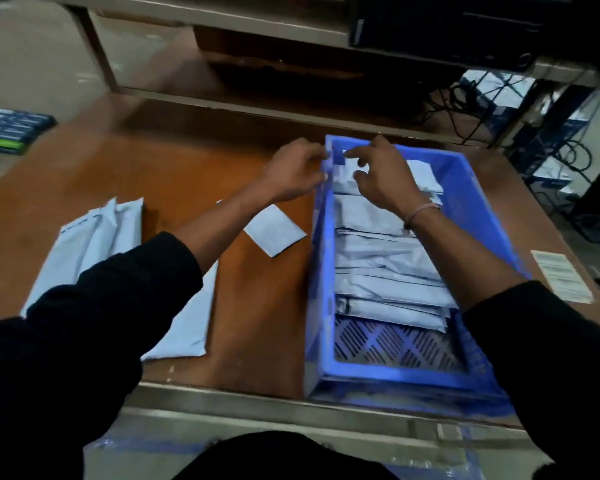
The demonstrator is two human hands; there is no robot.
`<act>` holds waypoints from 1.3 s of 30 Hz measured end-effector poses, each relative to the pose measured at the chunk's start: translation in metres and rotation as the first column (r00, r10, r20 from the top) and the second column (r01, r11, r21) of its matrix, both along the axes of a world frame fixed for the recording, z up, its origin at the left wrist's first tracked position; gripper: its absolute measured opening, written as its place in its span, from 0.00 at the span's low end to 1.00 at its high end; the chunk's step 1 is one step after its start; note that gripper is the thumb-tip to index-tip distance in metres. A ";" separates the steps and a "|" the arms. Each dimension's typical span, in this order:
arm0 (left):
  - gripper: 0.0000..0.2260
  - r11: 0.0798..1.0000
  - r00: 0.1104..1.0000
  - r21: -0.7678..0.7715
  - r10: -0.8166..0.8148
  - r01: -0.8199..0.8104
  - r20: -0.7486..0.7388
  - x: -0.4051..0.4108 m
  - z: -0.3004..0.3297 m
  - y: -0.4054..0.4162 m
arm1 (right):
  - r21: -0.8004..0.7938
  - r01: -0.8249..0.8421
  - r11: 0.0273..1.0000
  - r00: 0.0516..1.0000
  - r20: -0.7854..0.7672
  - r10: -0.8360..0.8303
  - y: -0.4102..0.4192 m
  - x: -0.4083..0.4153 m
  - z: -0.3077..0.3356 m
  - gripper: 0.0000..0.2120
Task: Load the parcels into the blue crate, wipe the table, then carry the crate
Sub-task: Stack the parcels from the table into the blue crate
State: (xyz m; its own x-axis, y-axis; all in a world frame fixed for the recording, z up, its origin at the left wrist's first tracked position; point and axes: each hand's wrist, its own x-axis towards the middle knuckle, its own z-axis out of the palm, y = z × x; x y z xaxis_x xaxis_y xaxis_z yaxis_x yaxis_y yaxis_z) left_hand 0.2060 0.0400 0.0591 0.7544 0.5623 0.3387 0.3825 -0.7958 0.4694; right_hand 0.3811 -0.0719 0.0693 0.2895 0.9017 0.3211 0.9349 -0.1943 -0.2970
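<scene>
A: Both hands work at the far end of the blue crate (471, 216); the left hand (293, 173) and right hand (383, 174) pinch a parcel (343, 168) there.

B: I'd worry about the big parcels (94, 237) on the desk (194, 168); little room remains, so they may buckle.

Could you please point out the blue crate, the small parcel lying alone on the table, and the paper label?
crate (392, 374) head view, near wall
small parcel (275, 230) head view, middle
label (561, 276) head view, middle

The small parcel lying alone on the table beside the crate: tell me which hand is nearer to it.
Left. The left hand hovers just beyond the small parcel, at the blue crate wall. The right hand is farther, over the parcels inside the crate.
</scene>
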 end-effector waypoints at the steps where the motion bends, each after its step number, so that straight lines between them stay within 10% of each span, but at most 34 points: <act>1: 0.18 0.998 0.999 -0.062 0.016 -0.014 0.028 -0.016 -0.003 0.005 | -0.002 -0.040 0.999 0.998 -0.037 0.040 0.010 -0.016 0.003 0.19; 12: 0.10 0.844 0.956 -0.470 0.293 -0.258 0.001 -0.215 -0.053 0.089 | -0.488 -0.321 0.812 0.831 -0.556 -0.005 0.107 -0.196 -0.031 0.11; 24: 0.07 0.652 0.767 -0.461 0.633 -0.602 -0.106 -0.381 -0.102 0.126 | -0.350 -0.293 0.890 0.498 -0.850 -0.170 0.174 -0.362 -0.115 0.09; 28: 0.12 0.590 0.685 -0.369 0.692 -0.718 -0.227 -0.413 -0.117 0.130 | -0.306 -0.265 0.915 0.488 -0.860 -0.147 0.198 -0.377 -0.160 0.42; 32: 0.21 0.499 0.676 -0.504 0.688 -0.705 -0.264 -0.428 -0.128 0.127 | -0.292 -0.236 0.927 0.566 -0.816 -0.114 0.198 -0.393 -0.156 0.50; 39: 0.24 0.460 0.687 -0.587 0.684 -0.667 -0.245 -0.425 -0.129 0.126 | -0.329 -0.235 0.915 0.392 -0.893 -0.221 0.204 -0.401 -0.157 0.37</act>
State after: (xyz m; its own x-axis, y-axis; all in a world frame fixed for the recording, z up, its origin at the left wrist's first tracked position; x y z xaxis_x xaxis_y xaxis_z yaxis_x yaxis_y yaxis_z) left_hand -0.2191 0.1659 -0.0697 0.0456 0.9664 -0.2531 0.6580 0.1616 0.7355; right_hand -0.0202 0.1319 -0.0874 0.1874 0.8697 -0.4566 0.1480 -0.4845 -0.8622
